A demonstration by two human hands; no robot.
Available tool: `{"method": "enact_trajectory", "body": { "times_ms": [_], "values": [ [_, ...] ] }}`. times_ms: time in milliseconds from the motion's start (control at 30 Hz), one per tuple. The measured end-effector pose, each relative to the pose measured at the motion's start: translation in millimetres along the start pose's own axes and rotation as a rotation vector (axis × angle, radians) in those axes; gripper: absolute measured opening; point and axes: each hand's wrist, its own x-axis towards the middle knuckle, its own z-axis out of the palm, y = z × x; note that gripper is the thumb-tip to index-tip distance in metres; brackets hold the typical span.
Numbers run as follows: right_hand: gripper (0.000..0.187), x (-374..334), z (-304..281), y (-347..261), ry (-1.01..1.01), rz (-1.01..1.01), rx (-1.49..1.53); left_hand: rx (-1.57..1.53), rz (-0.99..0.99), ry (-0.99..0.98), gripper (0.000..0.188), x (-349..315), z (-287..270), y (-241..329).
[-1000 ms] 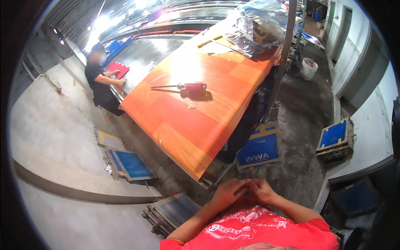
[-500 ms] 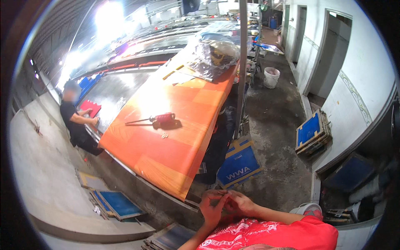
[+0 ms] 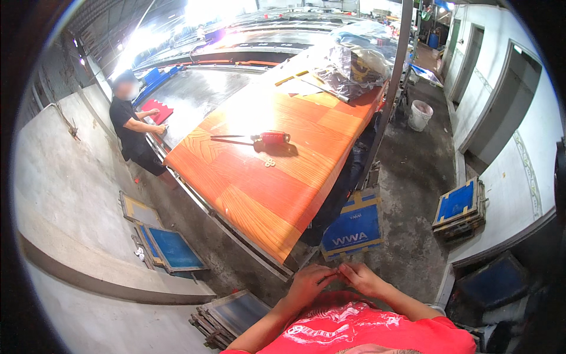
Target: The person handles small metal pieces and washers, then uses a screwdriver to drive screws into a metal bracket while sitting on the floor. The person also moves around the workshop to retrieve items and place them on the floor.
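Orange wood-patterned covering is laid over the table (image 3: 265, 206), its near corner pointing at the wearer. Left hand (image 3: 309, 283) and right hand (image 3: 361, 279) are raised before the red shirt (image 3: 377, 327), just beyond that corner, fingers bent and tips brought together. Whether anything small is pinched between them cannot be told. Nearest to the hands otherwise is a blue frame (image 3: 359, 223) with yellowish edges, beside the table's right side.

On the table: one screwdriver (image 3: 275, 138), red handle to the right, dark shaft to the left, lying well apart from both hands. Small pale rings (image 3: 269, 163) sit clustered near the handle. Toward the far end, clear plastic wrapping (image 3: 348, 71) is heaped.

Far left: a second person (image 3: 131, 130) in dark clothing stands at a grey bench (image 3: 194, 88), hands at a red sheet (image 3: 158, 113). Floor, left: blue-faced frames (image 3: 177, 251) rest at a slant. Floor, right: a stack of frames (image 3: 458, 200) sits beside the white wall (image 3: 513, 200); farther along, a pale bucket (image 3: 420, 115) stands upright
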Motion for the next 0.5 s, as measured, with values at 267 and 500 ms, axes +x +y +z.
{"method": "enact_trajectory", "body": {
  "times_ms": [267,500],
  "values": [
    [0.034,-1.4,-0.7,-17.7,0.017,-0.194,-0.104,-0.075,-0.096,0.002,0.017,-3.5,-7.4,7.2],
    [0.024,0.9,1.8,-6.9,-0.163,-0.084,-0.176,-0.051,-0.083,-0.032,0.017,-11.1,-8.6,12.1]
  ]
}}
